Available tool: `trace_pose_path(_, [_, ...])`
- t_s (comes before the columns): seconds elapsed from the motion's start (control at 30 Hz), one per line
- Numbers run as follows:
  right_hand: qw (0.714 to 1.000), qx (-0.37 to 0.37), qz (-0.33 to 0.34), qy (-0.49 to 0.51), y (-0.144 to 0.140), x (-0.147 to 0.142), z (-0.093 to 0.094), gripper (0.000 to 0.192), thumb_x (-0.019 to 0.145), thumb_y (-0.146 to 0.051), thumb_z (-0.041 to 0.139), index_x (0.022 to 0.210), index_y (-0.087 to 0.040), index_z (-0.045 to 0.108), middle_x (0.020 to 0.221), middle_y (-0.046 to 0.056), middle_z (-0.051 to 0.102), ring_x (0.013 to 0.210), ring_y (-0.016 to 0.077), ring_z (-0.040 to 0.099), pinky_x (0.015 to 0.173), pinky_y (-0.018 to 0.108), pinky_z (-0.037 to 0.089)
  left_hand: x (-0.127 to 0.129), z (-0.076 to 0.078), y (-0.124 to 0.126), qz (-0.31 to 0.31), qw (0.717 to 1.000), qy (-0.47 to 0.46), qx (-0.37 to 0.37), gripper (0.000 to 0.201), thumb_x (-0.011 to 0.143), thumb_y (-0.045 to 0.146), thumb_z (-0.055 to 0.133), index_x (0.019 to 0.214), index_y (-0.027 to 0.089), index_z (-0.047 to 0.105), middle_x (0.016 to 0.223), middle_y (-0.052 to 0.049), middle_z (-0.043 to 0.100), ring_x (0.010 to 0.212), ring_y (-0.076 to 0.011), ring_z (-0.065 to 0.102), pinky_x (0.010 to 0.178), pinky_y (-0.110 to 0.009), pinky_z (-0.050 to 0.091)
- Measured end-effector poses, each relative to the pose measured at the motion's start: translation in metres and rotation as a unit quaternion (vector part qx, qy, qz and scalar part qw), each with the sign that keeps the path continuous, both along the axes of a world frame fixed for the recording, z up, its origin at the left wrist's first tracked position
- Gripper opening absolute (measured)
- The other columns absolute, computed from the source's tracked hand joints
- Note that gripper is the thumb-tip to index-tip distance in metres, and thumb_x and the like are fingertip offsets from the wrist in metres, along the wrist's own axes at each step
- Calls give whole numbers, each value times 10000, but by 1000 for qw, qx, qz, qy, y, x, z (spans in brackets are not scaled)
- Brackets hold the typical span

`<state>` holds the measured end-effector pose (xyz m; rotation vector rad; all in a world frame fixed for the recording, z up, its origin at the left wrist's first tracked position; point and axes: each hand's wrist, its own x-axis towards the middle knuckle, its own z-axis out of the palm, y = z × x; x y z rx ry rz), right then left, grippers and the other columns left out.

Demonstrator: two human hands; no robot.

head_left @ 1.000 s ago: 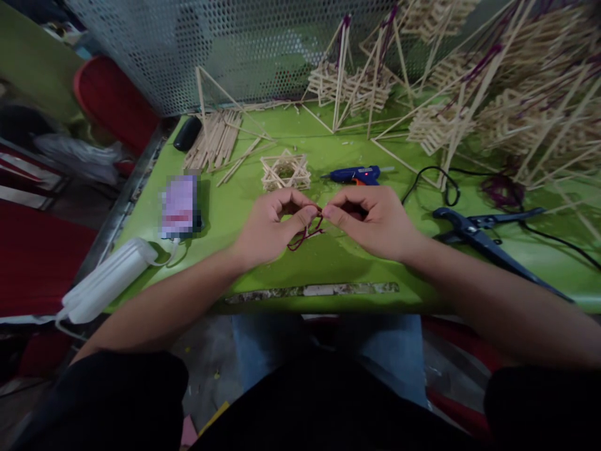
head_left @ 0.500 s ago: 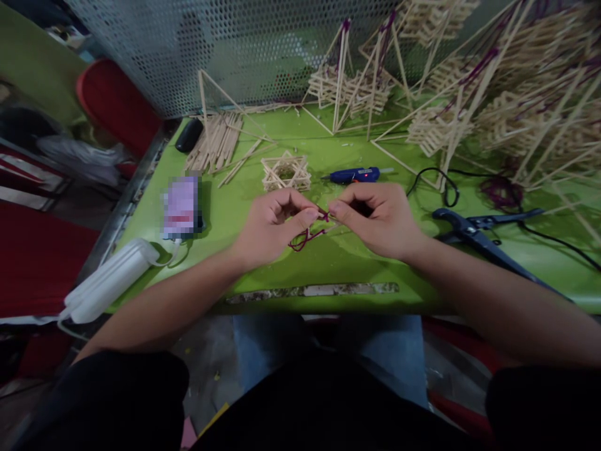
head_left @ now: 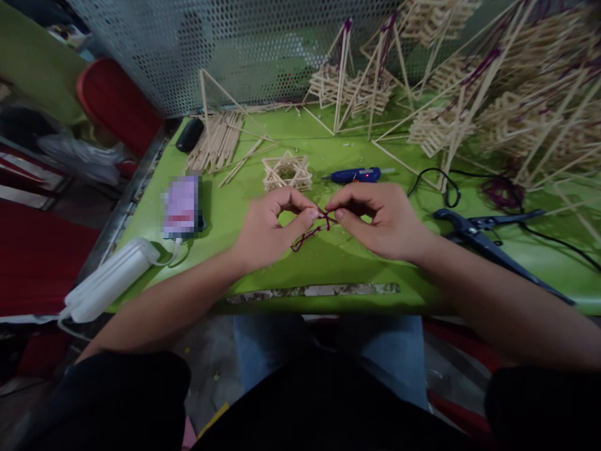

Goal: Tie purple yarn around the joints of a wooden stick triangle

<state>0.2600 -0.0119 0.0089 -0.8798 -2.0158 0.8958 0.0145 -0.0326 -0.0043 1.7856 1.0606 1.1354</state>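
Note:
A dark purple string point(head_left: 305, 238) is stretched between my two hands over the green table, with a crossing or knot in the short gap and a loop hanging below. My left hand point(head_left: 275, 228) pinches it between thumb and forefinger. From the other side, my right hand point(head_left: 382, 222) pinches the string with its thumb and forefinger. Just beyond my left hand sits a small star-shaped frame of wooden sticks point(head_left: 287, 172). A blue glue gun point(head_left: 355, 175) with a lit red light lies beyond my right hand.
Dark pliers-like cutters point(head_left: 483, 235) and a black cable point(head_left: 432, 172) lie at right. Stick lanterns point(head_left: 436, 128) crowd the back right. Loose wooden sticks point(head_left: 220, 141), a black case point(head_left: 190, 134), a blurred phone point(head_left: 181, 205) and a white power strip point(head_left: 110, 279) are at left.
The fingers of my right hand have shifted slightly on the string, opening a little more around it. The hanging loop has moved and narrowed. My left hand stays nearly still.

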Motion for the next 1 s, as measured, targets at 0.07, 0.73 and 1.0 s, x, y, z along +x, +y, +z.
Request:
trace_pose_path(0.07, [999,31,25,-13,1,2,2,74,920,-200,746,961,-243,789,879,35,788,712,187,649,674,353,504,-1,1,1,-6,1000,17,3,214,1014,399,812,968,193,775,908,-57,826,836,-165,760,795,-303,622])
trace_pose_path(0.73, [979,-167,104,-47,10,1,-1,98,882,-263,807,888,-167,792,752,22,758,649,140,622,593,270,470,-1,16,2,-70,982,96,-145,192,982,370,796,914,193,769,743,-11,778,539,-137,707,520,-256,561])
trace_pose_path(1.0, [987,-131,68,-66,3,-3,-3,93,875,-244,778,815,-173,778,576,-72,436,544,84,316,497,271,224,-1,13,4,-88,981,90,-151,160,994,330,786,917,195,750,721,-19,763,543,-136,707,509,-240,558])
